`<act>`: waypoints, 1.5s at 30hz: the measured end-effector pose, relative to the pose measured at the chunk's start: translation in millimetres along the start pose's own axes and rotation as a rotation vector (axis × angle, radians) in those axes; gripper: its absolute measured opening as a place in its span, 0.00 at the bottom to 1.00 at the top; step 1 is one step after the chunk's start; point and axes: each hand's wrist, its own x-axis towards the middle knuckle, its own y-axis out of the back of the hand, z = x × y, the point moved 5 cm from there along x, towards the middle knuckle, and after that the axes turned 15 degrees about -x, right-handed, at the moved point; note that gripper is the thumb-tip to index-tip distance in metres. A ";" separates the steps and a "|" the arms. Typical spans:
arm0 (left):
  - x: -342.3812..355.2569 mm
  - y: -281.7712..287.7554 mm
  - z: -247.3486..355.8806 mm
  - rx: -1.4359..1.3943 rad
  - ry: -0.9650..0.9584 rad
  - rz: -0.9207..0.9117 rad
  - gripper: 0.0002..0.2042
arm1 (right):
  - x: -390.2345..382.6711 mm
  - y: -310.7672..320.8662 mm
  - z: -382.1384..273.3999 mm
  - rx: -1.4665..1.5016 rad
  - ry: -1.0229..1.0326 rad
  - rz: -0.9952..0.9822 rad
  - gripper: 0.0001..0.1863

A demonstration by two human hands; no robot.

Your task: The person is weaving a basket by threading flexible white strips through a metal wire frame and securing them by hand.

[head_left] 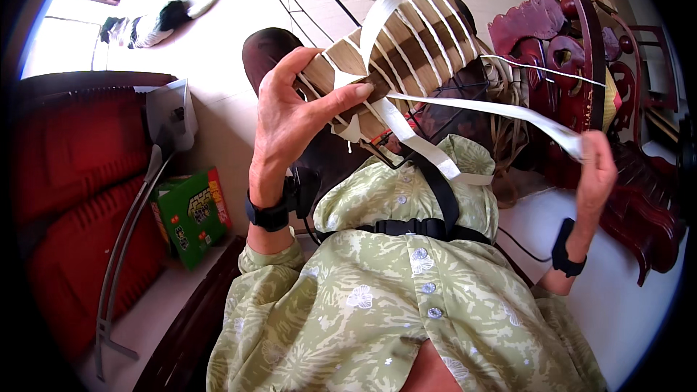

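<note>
My left hand (pixel 287 112) is closed around the left end of a brown striped panel (pixel 401 59), thumb on its face and fingers behind it. White cord (pixel 438 23) is wound across the panel in spaced rows. From near my left thumb a flat white strip (pixel 501 107) runs taut to the right, its far end pinched in my right hand (pixel 597 167). Another length of white strip (pixel 379 18) loops up over the panel, and one tail (pixel 421 147) hangs toward my shirt. The panel rests over my lap, against a black wire frame (pixel 454 127).
Carved dark red wooden furniture (pixel 599 58) stands at the right, with a thin white cord reaching to it. Pale strips (pixel 508 134) hang in a bundle beside my lap. At the left are a red seat (pixel 87 152), a green box (pixel 190 218) and a grey bent stand (pixel 123 254).
</note>
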 end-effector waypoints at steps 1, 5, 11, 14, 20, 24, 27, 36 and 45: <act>-0.9 -0.5 1.3 0.031 -0.003 0.007 0.18 | 3.6 18.1 28.7 -0.204 -0.085 0.082 0.11; 4.4 -4.6 1.5 -0.001 -0.005 -0.024 0.19 | 4.9 37.0 165.8 -0.882 -0.446 -0.101 0.18; 3.1 -5.8 7.1 0.130 -0.028 0.010 0.18 | 15.7 -70.6 -130.4 -0.034 0.210 -0.221 0.12; 1.7 -7.5 11.6 0.130 -0.022 0.013 0.18 | -6.4 -106.7 -186.6 -0.001 0.637 -0.190 0.10; 0.3 -3.7 3.5 0.015 0.015 0.012 0.20 | 9.0 -60.9 -125.9 0.129 0.449 -0.126 0.02; 1.4 0.1 -0.6 0.054 0.003 -0.008 0.20 | 20.0 23.2 40.9 -0.385 -0.142 0.271 0.12; 1.9 -3.0 0.9 -0.010 0.022 -0.015 0.20 | 16.6 70.6 137.0 -0.756 -0.576 0.305 0.24; 0.7 -7.6 7.6 0.069 0.006 0.060 0.20 | 28.4 -74.8 -145.9 0.045 0.336 -0.222 0.12; 1.7 4.0 0.2 0.060 0.004 0.025 0.21 | 26.8 -48.6 -115.7 -0.093 0.352 -0.053 0.03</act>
